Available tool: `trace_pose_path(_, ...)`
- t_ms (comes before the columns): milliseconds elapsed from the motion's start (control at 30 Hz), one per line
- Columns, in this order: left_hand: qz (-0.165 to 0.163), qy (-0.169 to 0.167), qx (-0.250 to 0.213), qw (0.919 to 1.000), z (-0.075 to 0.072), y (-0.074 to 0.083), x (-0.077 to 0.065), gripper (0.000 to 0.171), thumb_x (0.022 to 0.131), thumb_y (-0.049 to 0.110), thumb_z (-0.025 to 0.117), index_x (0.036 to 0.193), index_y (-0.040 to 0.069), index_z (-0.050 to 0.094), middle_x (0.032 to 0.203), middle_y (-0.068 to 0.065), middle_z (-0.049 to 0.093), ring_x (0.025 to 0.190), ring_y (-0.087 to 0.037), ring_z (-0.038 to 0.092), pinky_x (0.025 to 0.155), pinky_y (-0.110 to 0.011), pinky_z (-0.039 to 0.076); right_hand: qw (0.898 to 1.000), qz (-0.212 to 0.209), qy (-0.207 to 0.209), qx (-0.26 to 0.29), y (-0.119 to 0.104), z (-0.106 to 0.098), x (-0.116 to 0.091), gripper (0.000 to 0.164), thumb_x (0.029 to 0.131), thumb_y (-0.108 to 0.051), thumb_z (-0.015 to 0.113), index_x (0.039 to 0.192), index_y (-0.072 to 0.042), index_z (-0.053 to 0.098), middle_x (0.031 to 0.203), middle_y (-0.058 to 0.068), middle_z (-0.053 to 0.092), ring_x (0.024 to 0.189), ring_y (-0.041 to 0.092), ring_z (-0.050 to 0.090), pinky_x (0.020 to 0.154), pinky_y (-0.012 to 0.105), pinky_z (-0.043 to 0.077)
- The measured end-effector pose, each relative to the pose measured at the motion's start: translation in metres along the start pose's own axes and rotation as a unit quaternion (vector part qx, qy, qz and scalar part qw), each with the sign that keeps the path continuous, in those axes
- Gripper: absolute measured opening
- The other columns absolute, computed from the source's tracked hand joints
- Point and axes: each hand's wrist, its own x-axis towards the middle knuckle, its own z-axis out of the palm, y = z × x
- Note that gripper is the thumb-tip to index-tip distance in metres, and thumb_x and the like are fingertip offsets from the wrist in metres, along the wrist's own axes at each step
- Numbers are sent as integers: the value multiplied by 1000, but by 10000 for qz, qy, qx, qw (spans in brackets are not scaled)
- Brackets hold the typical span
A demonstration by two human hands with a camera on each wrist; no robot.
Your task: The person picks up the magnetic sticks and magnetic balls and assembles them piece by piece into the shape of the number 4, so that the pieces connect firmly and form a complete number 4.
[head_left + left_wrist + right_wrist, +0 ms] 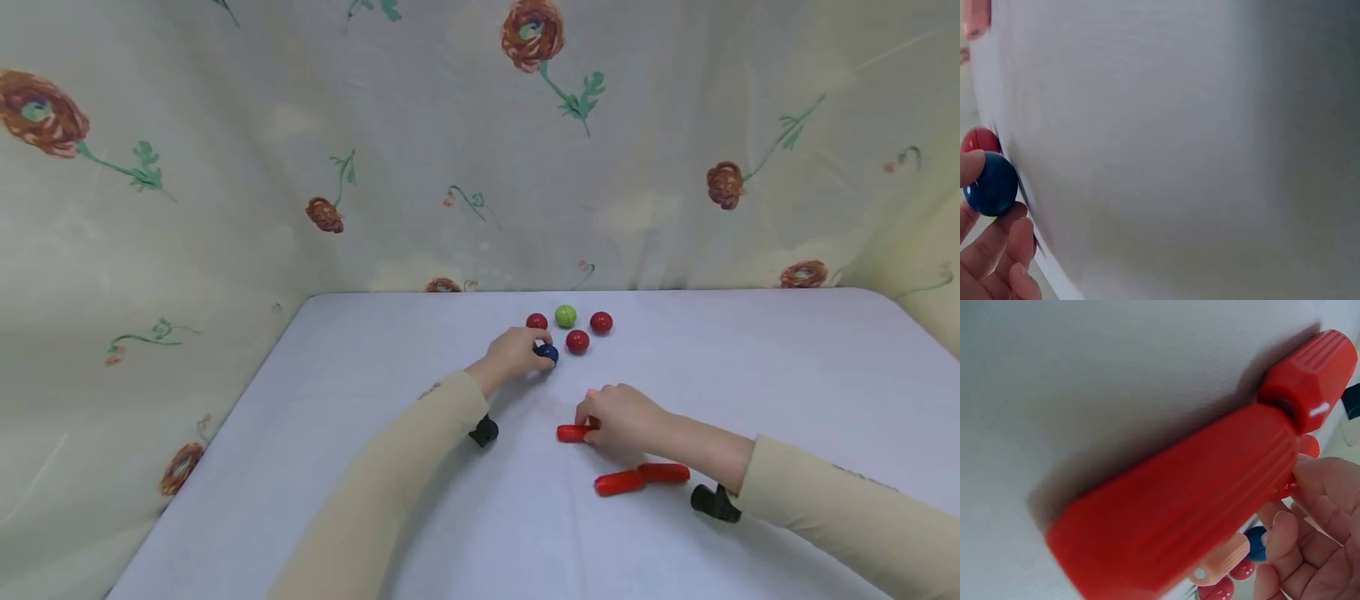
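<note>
In the head view my left hand (pixel 516 352) reaches to the back of the table and pinches a shiny dark blue ball (pixel 549 353). The left wrist view shows the blue ball (pixel 994 184) between thumb and fingertips, with a red ball (pixel 980 140) just behind it. Nearer the middle, my right hand (pixel 624 419) holds a short ribbed red plastic handle (pixel 572 433) by its right part, which the fingers cover. Two similar red handles, a left one (pixel 619 482) and a right one (pixel 664 472), lie end to end in front of that hand.
Past the blue ball stand a green ball (pixel 566 316) and three red balls, one of them at the right (pixel 601 322). A peach-coloured handle (pixel 1225 559) lies beyond the right hand. Flowered cloth (pixel 450 150) hangs behind the white table (pixel 360 350).
</note>
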Motion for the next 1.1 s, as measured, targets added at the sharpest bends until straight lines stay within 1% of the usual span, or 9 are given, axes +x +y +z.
trace_pose_path(133, 315, -99, -207, 9992, -1, -9, -14, 38, 82, 31, 68, 117, 19, 59, 101, -2, 61, 86, -13, 53, 73, -24, 45, 10000, -48, 3, -19, 1, 2, 0, 22, 75, -17, 75, 95, -11, 69, 77, -2, 62, 66, 11, 52, 62, 23, 48)
trace_pose_path(333, 565, -281, -355, 9974, -3, -23, -45, 39, 79, 34, 71, 115, 22, 60, 97, 1, 62, 82, -11, 53, 69, -23, 43, 10000, -91, 16, 29, 4, 3, 1, 24, 75, -16, 74, 98, -10, 69, 76, -2, 60, 67, 10, 51, 62, 22, 48)
trace_pose_path(500, 653, -347, -464, 9962, 0, -29, -66, 37, 77, 36, 72, 110, 23, 61, 94, 3, 62, 80, -11, 52, 65, -22, 42, 9999, -116, 16, 32, 7, 4, 2, 25, 75, -16, 74, 98, -9, 69, 75, -3, 60, 66, 9, 51, 63, 22, 49)
trace_pose_path(633, 648, -388, -489, 9959, 1, -29, -79, 36, 76, 37, 73, 107, 22, 62, 93, 4, 63, 78, -10, 53, 63, -21, 43, 9999, -136, 35, 36, 8, 5, 4, 26, 75, -17, 74, 99, -9, 69, 76, -3, 60, 66, 9, 51, 63, 22, 49)
trace_pose_path(800, 690, -430, -392, 9959, 1, -27, -87, 36, 76, 37, 73, 106, 20, 63, 92, 3, 63, 76, -10, 53, 62, -21, 42, 9999, -127, 76, 20, 8, 4, 5, 26, 74, -17, 75, 98, -10, 70, 76, -2, 60, 66, 9, 51, 62, 21, 48)
trace_pose_path(933, 712, -451, -308, 9960, 3, -26, -89, 34, 76, 35, 73, 104, 19, 63, 89, 4, 63, 75, -9, 53, 63, -21, 42, 9999, -100, 84, -15, 7, 2, 5, 26, 74, -17, 75, 99, -9, 70, 78, -1, 63, 68, 10, 53, 65, 24, 50)
trace_pose_path(1100, 685, -468, -283, 9962, 2, -24, -90, 33, 75, 34, 74, 102, 19, 63, 87, 4, 63, 75, -9, 53, 63, -21, 42, 9999, -56, 84, 80, 7, -1, 7, 26, 74, -15, 74, 99, -9, 70, 82, 1, 66, 72, 12, 56, 69, 29, 52)
